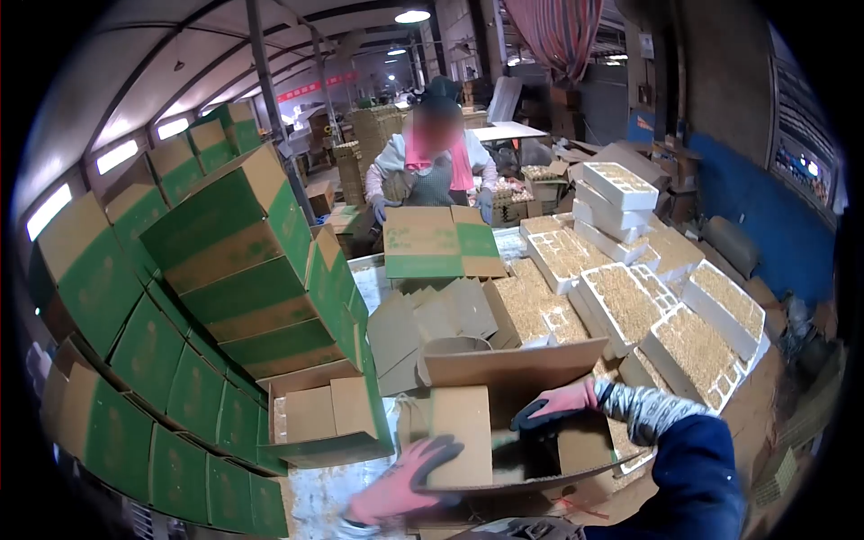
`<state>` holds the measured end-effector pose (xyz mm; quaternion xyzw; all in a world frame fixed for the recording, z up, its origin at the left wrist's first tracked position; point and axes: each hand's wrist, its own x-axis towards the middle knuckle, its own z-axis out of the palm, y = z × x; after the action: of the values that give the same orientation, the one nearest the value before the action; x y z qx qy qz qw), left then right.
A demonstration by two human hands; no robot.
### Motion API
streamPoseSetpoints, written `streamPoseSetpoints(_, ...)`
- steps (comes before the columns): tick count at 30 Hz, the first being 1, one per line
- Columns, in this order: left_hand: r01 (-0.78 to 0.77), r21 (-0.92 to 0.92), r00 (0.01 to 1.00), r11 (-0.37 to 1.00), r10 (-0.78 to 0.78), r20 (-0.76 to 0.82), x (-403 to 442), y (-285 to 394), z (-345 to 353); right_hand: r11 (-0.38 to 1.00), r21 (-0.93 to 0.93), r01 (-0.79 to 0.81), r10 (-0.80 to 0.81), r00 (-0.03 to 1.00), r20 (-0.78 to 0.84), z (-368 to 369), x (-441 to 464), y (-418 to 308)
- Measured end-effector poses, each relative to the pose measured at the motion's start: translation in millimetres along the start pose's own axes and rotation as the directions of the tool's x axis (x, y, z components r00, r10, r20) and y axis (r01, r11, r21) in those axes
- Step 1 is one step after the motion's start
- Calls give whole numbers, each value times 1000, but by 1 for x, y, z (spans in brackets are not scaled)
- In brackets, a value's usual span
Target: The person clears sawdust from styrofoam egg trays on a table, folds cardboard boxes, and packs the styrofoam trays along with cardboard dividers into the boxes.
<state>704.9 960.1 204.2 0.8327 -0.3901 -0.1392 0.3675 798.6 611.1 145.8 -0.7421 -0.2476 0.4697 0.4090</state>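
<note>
An open cardboard box stands in front of me, its back flap raised and a tan inner flap or panel at its left side. My left hand, in a pink glove with dark fingertips, is at the box's front left edge. Its fingers are stretched out toward the panel, and the hand is slightly blurred. My right hand, gloved the same way, reaches over the box's opening with its fingers extended to the left. Nothing shows in its grasp. The dark interior of the box is hard to make out.
Green-and-tan cartons are stacked high on the left. White foam trays filled with small tan pieces are piled on the right. Across the table, a person stands behind a closed carton. Grey cardboard pieces lie between us.
</note>
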Motion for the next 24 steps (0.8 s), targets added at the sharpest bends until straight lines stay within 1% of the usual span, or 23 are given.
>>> streamPoseSetpoints(1, -3, -212, 986, 977, 38, 163, -5, 3, -18, 994, 102, 26, -22, 999, -33, 4, -2, -1)
streamPoseSetpoints(2, 27, -412, 943, 911, 113, 312, -10, 9, -31, 977, 205, 53, -40, 997, -68, 9, -8, -4)
streamPoseSetpoints(3, -44, -319, 906, 947, 172, 386, -7, 24, -33, 950, 300, 86, -56, 992, -109, 13, -13, -8)
streamPoseSetpoints(4, -118, -59, 912, 991, 132, 388, -8, 34, -29, 916, 380, 127, -71, 985, -157, 12, -16, -10)
streamPoseSetpoints(5, -160, 39, 930, 986, 137, 340, 9, 31, -17, 903, 360, 232, -176, 967, -182, 9, -12, 7)
streamPoseSetpoints(6, -183, 131, 944, 974, 137, 299, 24, 18, -3, 924, 219, 312, -282, 946, -157, 10, -15, 2)
streamPoseSetpoints(7, -22, -198, 997, 980, 36, 68, 30, -3, 9, 928, 274, 253, -243, 968, -69, 10, -19, 2)
streamPoseSetpoints(8, 47, -185, 983, 982, -78, -167, 37, -1, 13, 926, 322, 197, -212, 977, 12, 5, -26, 2)
streamPoseSetpoints(9, 137, -14, 942, 991, -134, -308, 45, -12, 20, 921, -19, 389, -389, 921, -30, -15, -42, -18)
streamPoseSetpoints(10, 240, 139, 878, 961, -153, -453, 51, -32, 32, 787, -372, 492, -552, 831, -70, -34, -58, -38)
streamPoseSetpoints(11, 203, -47, 851, 978, -200, -485, 54, -51, 48, 905, -211, 370, -414, 880, -232, -42, -71, -58)
streamPoseSetpoints(12, -3, -703, 925, 711, -266, -272, 57, -48, 49, 810, -452, 373, -569, 687, -452, -71, -78, -37)
streamPoseSetpoints(13, 16, -706, 923, 708, -281, -262, 61, -53, 51, 823, -161, 546, -497, 552, -670, -47, -106, -119)
streamPoseSetpoints(14, 47, -713, 921, 700, -306, -240, 61, -57, 57, 802, -280, 528, -455, 235, -859, -46, -108, -140)
streamPoseSetpoints(15, 42, -802, 921, 596, -334, -200, 59, -56, 63, 804, -583, -121, -536, 280, -797, -64, -88, -97)
streamPoseSetpoints(16, 32, -871, 920, 490, -354, -166, 60, -55, 63, 792, -510, -335, -412, 324, -852, -51, -74, -81)
streamPoseSetpoints(17, 19, -924, 918, 381, -372, -135, 60, -56, 61, 717, -443, -538, -279, 361, -890, -38, -60, -64)
streamPoseSetpoints(18, -71, -933, 885, 353, -409, -222, 60, -62, 66, 587, -498, -638, -497, 201, -844, -19, -52, -51)
streamPoseSetpoints(19, -179, -929, 839, 324, -442, -316, 65, -73, 77, 436, -615, -657, -633, 263, -728, 3, -61, -55)
streamPoseSetpoints(20, -264, -921, 783, 285, -494, -377, 61, -79, 91, 491, -593, -638, -538, 314, -783, 26, -53, -17)
streamPoseSetpoints(21, -119, -926, 752, 359, -577, -320, 58, -80, 96, 567, -591, -574, -333, 496, -802, 50, -52, 12)
streamPoseSetpoints(22, -110, -937, 755, 331, -585, -295, 60, -87, 105, 700, -561, -441, -420, 381, -823, 51, -66, 12)
streamPoseSetpoints(24, -164, -979, 730, 118, -653, -201, 63, -87, 108, 538, -502, -677, -432, 289, -854, 64, -91, -3)
